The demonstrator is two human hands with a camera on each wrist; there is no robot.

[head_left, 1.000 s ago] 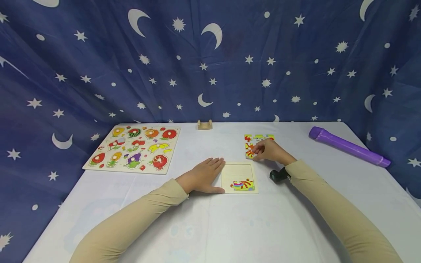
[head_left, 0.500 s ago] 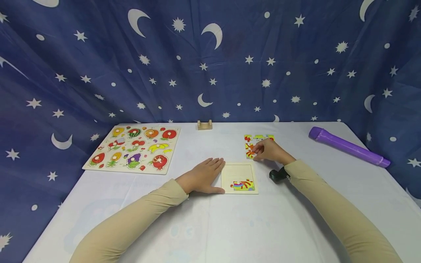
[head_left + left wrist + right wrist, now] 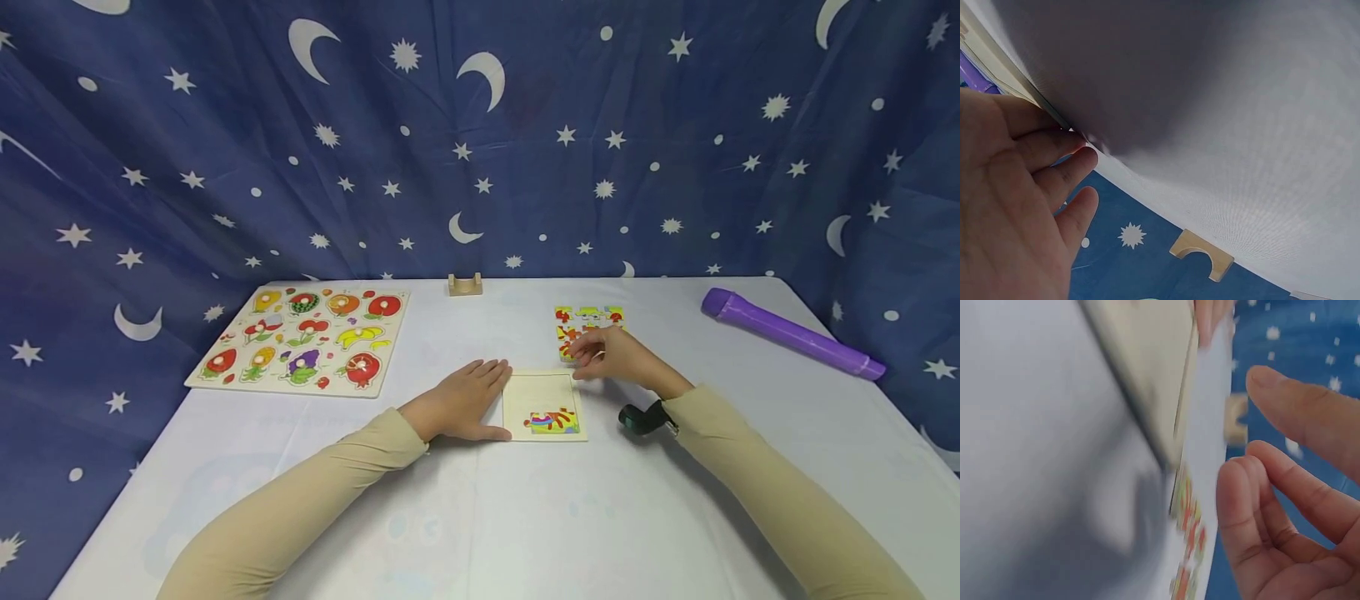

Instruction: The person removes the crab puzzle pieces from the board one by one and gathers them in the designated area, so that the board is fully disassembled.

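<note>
My left hand [image 3: 465, 404] rests with straight fingers along the left edge of a square wooden puzzle board [image 3: 536, 390]. In the left wrist view its fingers [image 3: 1063, 178] touch the board's side. A few joined jigsaw pieces [image 3: 553, 422] fill the board's lower right part. Behind the board lies a colourful group of jigsaw pieces [image 3: 590, 315], partly hidden by my right hand [image 3: 618, 358]. That hand hovers between the pieces and the board's upper right corner. Its thumb [image 3: 1304, 412] stands apart from the loosely bent fingers [image 3: 1238, 500], with nothing seen between them.
A fruit peg puzzle [image 3: 307, 342] lies at the left. A small wooden U-shaped block [image 3: 466, 286] stands at the back edge. A purple microphone-shaped toy [image 3: 795, 335] lies at the right. Behind the white table hangs a blue curtain [image 3: 480, 167] with stars and moons.
My right hand has drawn back slightly from the loose pieces, and its thumb and fingers have spread apart. More of the pieces shows. My left hand stays on the board's edge.
</note>
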